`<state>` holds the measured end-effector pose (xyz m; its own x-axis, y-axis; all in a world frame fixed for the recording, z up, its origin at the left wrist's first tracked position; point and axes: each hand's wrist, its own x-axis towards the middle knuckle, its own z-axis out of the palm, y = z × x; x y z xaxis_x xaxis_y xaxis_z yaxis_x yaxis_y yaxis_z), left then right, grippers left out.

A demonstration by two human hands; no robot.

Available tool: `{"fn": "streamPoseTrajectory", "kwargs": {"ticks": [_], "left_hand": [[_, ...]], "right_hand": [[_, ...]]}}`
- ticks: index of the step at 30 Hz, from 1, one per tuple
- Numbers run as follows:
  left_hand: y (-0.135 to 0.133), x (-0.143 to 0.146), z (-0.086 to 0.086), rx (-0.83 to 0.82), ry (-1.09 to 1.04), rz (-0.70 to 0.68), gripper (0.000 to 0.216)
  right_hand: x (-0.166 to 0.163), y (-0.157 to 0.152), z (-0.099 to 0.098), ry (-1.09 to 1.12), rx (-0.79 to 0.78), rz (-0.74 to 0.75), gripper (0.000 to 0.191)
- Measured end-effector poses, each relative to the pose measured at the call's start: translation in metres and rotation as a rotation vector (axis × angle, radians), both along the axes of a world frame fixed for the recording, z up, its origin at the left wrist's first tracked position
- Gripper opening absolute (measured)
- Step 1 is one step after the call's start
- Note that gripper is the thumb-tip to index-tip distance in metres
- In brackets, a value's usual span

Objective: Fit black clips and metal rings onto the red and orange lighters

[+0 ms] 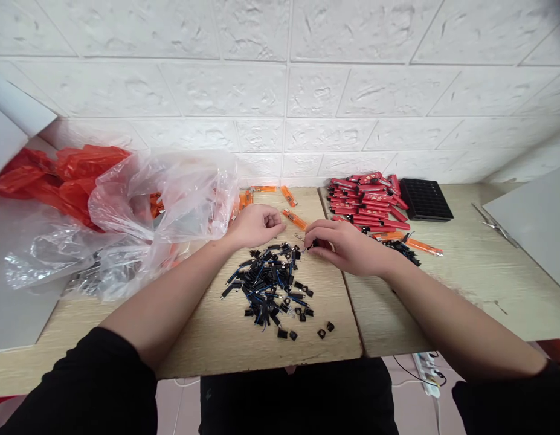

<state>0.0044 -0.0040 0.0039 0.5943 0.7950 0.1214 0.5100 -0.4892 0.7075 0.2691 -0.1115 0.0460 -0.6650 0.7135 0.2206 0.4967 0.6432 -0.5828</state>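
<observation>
The left hand (257, 225) curls closed, its contents hidden; the right hand (347, 246) pinches a small black plastic part (312, 245), mostly covered.

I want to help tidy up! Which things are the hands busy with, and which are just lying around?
Likely in use: left hand, curled shut; right hand, pinching a black piece; pile of black pieces right by both hands.
Just lying about: stack of red lighters; black tray; plastic bags; power strip on the floor.
</observation>
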Motion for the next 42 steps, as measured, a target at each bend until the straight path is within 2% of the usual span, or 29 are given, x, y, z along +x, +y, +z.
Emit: {"fn": "streamPoseTrajectory", "kwargs": {"ticks": [9,16,20,25,29,37,42], "left_hand": [[0.002,-0.002,-0.002,-0.017,-0.004,0.0,0.025],[0.002,-0.001,-0.002,-0.032,-0.018,-0.006,0.024],[0.001,-0.001,-0.001,0.003,-0.032,-0.032,0.025],[0.002,-0.001,0.0,0.024,-0.034,-0.044,0.025],[0.002,-0.001,-0.001,0.033,-0.023,-0.036,0.025],[0.002,-0.001,0.0,0.036,-0.024,-0.04,0.026],[0.002,-0.001,0.0,0.034,-0.024,-0.046,0.025]], "right_hand": [[0.034,0.014,0.012,-0.148,-0.08,-0.075,0.012],[0.037,0.02,0.004,-0.118,-0.162,-0.039,0.012],[0.04,0.019,0.012,-0.144,-0.184,-0.055,0.013],[0.054,0.016,0.028,-0.243,-0.198,-0.111,0.021],[0.065,0.014,0.038,-0.368,-0.253,-0.168,0.019],[0.064,0.009,0.043,-0.584,-0.307,-0.207,0.021],[0.057,0.007,0.039,-0.507,-0.21,-0.225,0.018]]}}
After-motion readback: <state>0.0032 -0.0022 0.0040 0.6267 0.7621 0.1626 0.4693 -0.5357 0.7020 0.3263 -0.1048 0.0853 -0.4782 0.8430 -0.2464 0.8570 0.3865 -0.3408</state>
